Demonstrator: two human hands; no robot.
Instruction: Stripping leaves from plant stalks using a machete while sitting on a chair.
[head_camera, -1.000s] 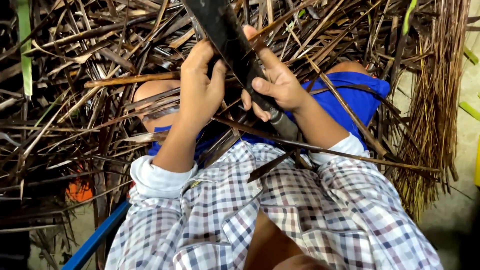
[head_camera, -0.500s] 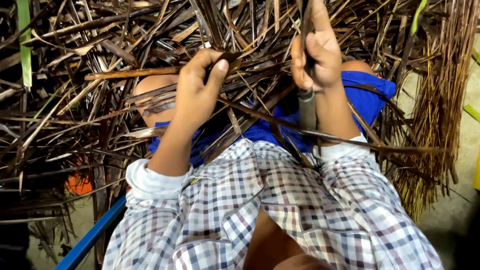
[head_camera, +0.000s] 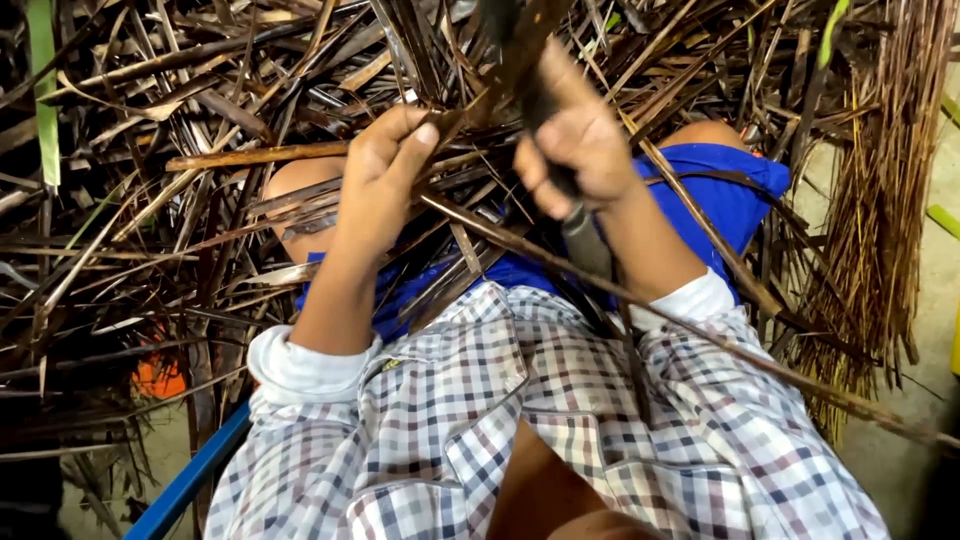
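While seated amid a heap of dry brown leaf strips (head_camera: 200, 230) that fills the upper half of the frame, works a single piece at top centre. Pinches a narrow brown strip (head_camera: 465, 115) in the left hand (head_camera: 380, 180), thumb and forefinger closed on it, forearm running down to a rolled white cuff at lower left. Clenches the right hand (head_camera: 572, 150) round the handle of a knife (head_camera: 588, 245), just right of centre; shows the grey butt of the handle below the fist and a dark blade rising, blurred, toward the top edge. Brings blade and pinched strip very close together, though cannot tell through the blur whether the edge touches. Looks, on this evidence, like the stripping step: shaving leaf off a rib, with the cut at or near its start. Calls next for a firm pinch to hold the strip taut, a shallow blade angle, and a stroke directed away from the left fingers, which sit close to the edge. Spreads blue shorts (head_camera: 735, 195) over the knees at centre right, half buried under crossing strips, with a checked shirt (head_camera: 450, 430) filling the lower middle. Leaves a bundle of thin bare ribs (head_camera: 880, 220) hanging at the right edge, well apart from both hands, an orange object (head_camera: 160, 378) half hidden at lower left, and a blue bar (head_camera: 190, 478) slanting beneath it.
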